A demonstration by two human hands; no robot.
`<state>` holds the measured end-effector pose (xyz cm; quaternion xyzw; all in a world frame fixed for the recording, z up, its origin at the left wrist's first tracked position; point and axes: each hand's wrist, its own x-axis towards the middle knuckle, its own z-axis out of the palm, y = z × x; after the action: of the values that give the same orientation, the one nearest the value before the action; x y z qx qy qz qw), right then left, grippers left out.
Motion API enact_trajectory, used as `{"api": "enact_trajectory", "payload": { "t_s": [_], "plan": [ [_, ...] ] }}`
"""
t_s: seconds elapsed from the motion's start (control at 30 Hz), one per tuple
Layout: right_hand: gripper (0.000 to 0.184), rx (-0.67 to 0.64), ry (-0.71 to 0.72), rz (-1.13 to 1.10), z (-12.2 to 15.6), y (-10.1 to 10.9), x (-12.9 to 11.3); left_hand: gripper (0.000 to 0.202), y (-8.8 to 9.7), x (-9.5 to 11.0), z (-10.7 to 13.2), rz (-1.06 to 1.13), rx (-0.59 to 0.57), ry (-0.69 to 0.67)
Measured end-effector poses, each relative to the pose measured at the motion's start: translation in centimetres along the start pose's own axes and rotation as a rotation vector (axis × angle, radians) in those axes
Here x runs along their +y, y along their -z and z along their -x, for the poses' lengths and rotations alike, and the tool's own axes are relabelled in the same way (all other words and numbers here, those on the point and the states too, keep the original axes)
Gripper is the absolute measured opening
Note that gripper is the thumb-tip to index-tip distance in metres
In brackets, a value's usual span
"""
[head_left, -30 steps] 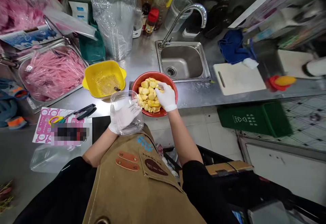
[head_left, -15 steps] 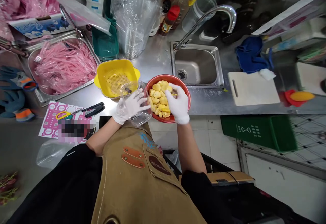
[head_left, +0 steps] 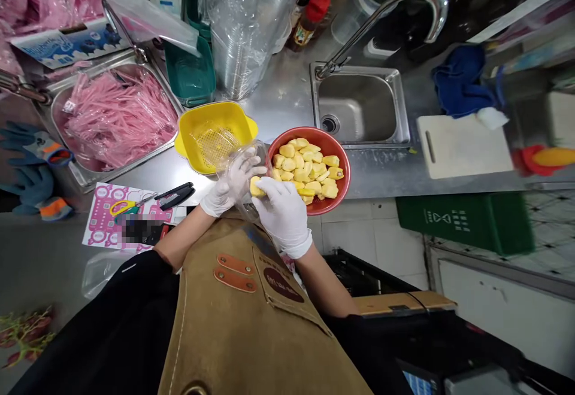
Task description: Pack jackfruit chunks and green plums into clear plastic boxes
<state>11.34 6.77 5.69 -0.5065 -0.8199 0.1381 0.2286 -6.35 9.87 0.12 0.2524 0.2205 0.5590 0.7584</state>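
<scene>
My gloved left hand [head_left: 234, 181] is clasped around a clear container [head_left: 246, 208]; my right hand [head_left: 284, 212] pinches a yellow fruit piece [head_left: 257, 187], beside the red bowl [head_left: 331, 204].

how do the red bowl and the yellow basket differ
The red bowl is round, while the yellow basket is roughly rectangular with rounded corners. The red bowl is heaped with yellow fruit pieces; the yellow basket's perforated base shows. The yellow basket has side handles; none shows on the red bowl. Both are open-topped.

Fruit [head_left: 309, 167] in bowl [head_left: 342, 190]; colander [head_left: 191, 128] left, sink [head_left: 359, 108] behind-right
</scene>
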Motion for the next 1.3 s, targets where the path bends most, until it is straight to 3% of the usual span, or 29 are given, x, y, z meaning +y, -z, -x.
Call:
{"api": "enact_trajectory", "payload": {
  "t_s": [0.1,0.23,0.47,0.6,0.7,0.83,0.93,1.0,1.13,1.3],
  "plan": [
    [0.029,-0.046,0.021,-0.001,0.1,0.4,0.1,0.114,0.2,0.1,-0.2,-0.001,0.014,-0.032],
    [0.024,-0.006,0.016,-0.012,0.1,0.3,-0.2,0.121,0.2,0.3,-0.3,-0.030,0.039,-0.042],
    [0.013,0.044,-0.159,0.020,-0.3,-1.4,-1.7,0.118,-0.5,0.6,-0.5,-0.028,0.027,-0.013],
    [0.012,0.004,-0.175,-0.089,0.0,-1.0,-1.8,0.116,-0.6,0.6,-0.7,-0.024,0.023,0.000],
    [0.020,0.110,-0.210,-0.257,0.6,0.0,0.1,0.113,-0.5,0.9,-1.0,-0.006,0.001,0.009],
    [0.026,0.337,-0.489,-0.215,0.9,1.1,6.1,0.109,-0.7,1.2,-1.4,0.030,-0.040,0.018],
    [0.040,0.176,-0.540,-0.083,0.4,0.8,10.9,0.111,-0.8,1.2,-1.7,0.039,-0.045,0.039],
    [0.051,0.027,-0.513,-0.015,0.0,0.1,12.7,0.113,-0.9,1.1,-1.9,0.041,-0.044,0.054],
    [0.047,-0.097,-0.498,0.081,-0.8,-1.5,13.0,0.110,-0.8,0.9,-2.0,0.051,-0.051,0.067],
    [0.023,-0.053,-0.588,0.088,-1.3,-2.2,12.6,0.112,-0.4,0.7,-2.2,0.076,-0.047,0.076]
  ]
}}
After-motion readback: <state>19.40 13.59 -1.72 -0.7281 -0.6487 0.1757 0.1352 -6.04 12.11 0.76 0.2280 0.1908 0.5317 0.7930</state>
